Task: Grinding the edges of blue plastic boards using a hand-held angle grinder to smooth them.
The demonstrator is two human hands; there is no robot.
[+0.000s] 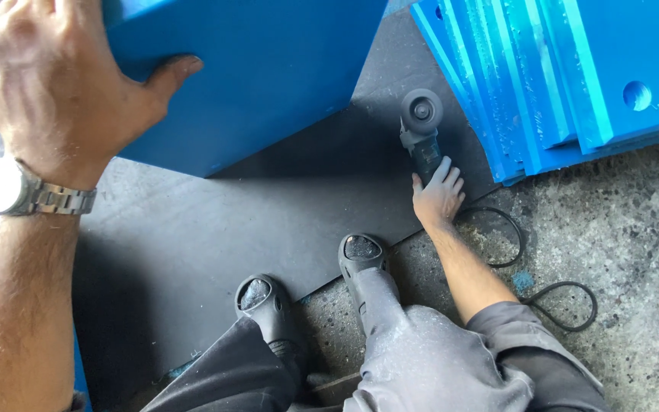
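While my left hand (47, 91) grips the blue panel (268, 76) at upper left, my right hand (438, 200) wraps the angle grinder (422, 130) at centre frame on the black mat (215, 229).

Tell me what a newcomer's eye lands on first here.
First comes the bright blue panel at top centre, gripped on its upper left edge by the left hand, a steel wristwatch just below. Next, the right hand grasps an angle grinder lying on the black mat. A stack of blue boards fills the top right.
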